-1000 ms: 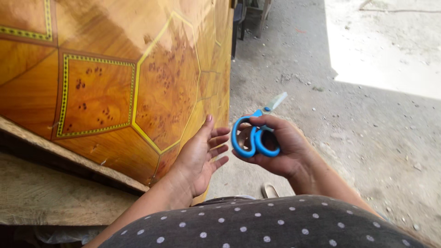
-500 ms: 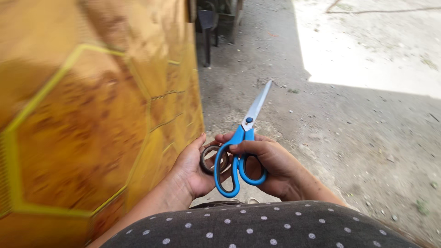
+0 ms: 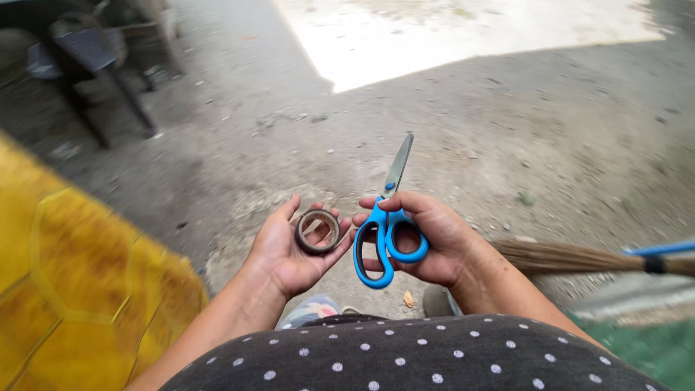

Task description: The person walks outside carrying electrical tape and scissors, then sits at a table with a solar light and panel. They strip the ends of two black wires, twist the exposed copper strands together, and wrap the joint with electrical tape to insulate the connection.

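Observation:
My left hand [image 3: 289, 250] lies palm up with a small dark roll of tape [image 3: 317, 232] resting on its fingers, which curl lightly around it. My right hand [image 3: 431, 242] grips a pair of blue-handled scissors [image 3: 386, 232], blades closed and pointing away from me over the ground. The two hands sit side by side, almost touching, just above my dotted dark shirt.
A yellow-brown patterned panel [image 3: 65, 289] fills the lower left. A broom with brown bristles and a blue handle [image 3: 579, 257] lies to the right. Dusty concrete ground [image 3: 507, 123] stretches ahead, with a dark chair [image 3: 87, 58] at the far upper left.
My view has swung right, away from the patterned panel. The left hand, earlier bare against the panel, now holds the tape roll; the scissors have turned blades-forward in the right hand.

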